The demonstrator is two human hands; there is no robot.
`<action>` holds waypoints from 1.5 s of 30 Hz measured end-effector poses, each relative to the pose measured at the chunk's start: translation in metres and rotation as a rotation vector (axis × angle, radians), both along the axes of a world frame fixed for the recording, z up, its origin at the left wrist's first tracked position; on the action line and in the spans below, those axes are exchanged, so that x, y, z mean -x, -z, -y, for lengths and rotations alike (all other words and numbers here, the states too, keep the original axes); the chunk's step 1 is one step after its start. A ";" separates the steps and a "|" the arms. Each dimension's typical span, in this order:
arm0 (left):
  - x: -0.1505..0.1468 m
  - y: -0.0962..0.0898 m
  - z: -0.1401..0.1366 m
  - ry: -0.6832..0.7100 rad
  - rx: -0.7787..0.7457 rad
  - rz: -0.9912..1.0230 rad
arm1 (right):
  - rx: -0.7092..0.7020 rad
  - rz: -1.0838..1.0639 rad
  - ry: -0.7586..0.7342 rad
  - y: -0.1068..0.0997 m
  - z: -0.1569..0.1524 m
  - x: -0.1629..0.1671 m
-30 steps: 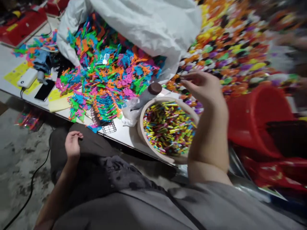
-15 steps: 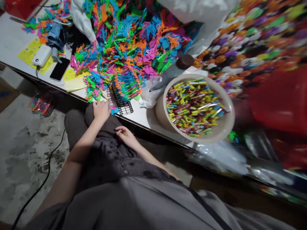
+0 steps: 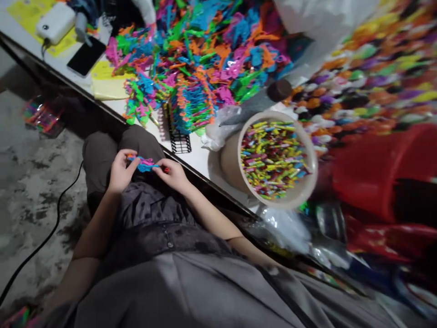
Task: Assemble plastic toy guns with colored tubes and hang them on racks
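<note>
Over my lap, my left hand [image 3: 122, 172] is closed on one end of a few small blue and pink plastic pieces [image 3: 146, 164], with a bit of orange at its fingertips. The fingers of my right hand [image 3: 175, 175] pinch the other end of the blue part. A small red item [image 3: 166, 170] shows against the right hand's fingers, too small to name. Just beyond, on the table edge, a black wire rack [image 3: 180, 143] carries a packed row of blue, green and orange plastic pieces [image 3: 194, 105].
A heap of bright plastic pieces [image 3: 211, 41] covers the table's back. To the right stand a beige bucket [image 3: 232, 152] of small wrapped sticks and a red tub [image 3: 362, 168]. A phone [image 3: 86, 56] and white power bank [image 3: 55, 22] lie at left; a black cable [image 3: 58, 209] crosses the floor.
My left hand has come back from the table edge to my lap with blue and pink pieces. My right hand now meets it there, gripping their other end. The view has shifted.
</note>
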State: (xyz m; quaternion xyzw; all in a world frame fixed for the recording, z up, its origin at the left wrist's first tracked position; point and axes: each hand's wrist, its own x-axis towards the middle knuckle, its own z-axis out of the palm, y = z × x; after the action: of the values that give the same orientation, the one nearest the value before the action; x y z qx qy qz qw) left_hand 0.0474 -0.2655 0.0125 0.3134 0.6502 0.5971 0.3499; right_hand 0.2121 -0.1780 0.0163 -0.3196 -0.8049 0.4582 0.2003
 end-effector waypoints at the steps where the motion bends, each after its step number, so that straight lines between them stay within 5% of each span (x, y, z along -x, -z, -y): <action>1: -0.001 0.004 0.006 -0.065 -0.006 0.090 | -0.071 -0.013 0.048 0.000 0.003 0.004; 4: -0.008 0.006 0.020 -0.064 0.046 0.411 | -0.292 -0.029 0.065 -0.003 0.011 0.013; 7: -0.019 -0.004 0.028 0.001 0.060 0.591 | -0.371 -0.028 -0.144 -0.005 0.016 0.016; 10: -0.024 -0.012 0.027 -0.093 -0.005 0.553 | -0.199 -0.139 -0.246 -0.003 0.022 0.013; 16: -0.014 0.002 0.020 -0.016 0.072 0.435 | 0.161 -0.236 -0.030 0.000 0.019 0.001; 27: -0.014 -0.003 0.017 0.024 0.193 0.337 | 0.080 -0.063 -0.017 -0.007 0.013 0.004; 34: -0.017 0.003 0.011 0.028 0.205 0.345 | 0.304 -0.093 -0.115 -0.001 0.003 -0.001; 39: -0.022 0.001 0.005 0.003 0.185 0.316 | 0.453 -0.094 0.045 0.008 -0.001 -0.004; 45: -0.021 0.002 0.000 0.022 0.179 0.273 | 0.421 -0.130 -0.011 0.003 0.000 -0.007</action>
State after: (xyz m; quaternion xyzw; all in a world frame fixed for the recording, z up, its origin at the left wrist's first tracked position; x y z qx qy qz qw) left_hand 0.0688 -0.2655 0.0102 0.2043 0.6437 0.5699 0.4681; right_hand 0.2187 -0.1779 0.0131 -0.3198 -0.6786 0.6367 0.1785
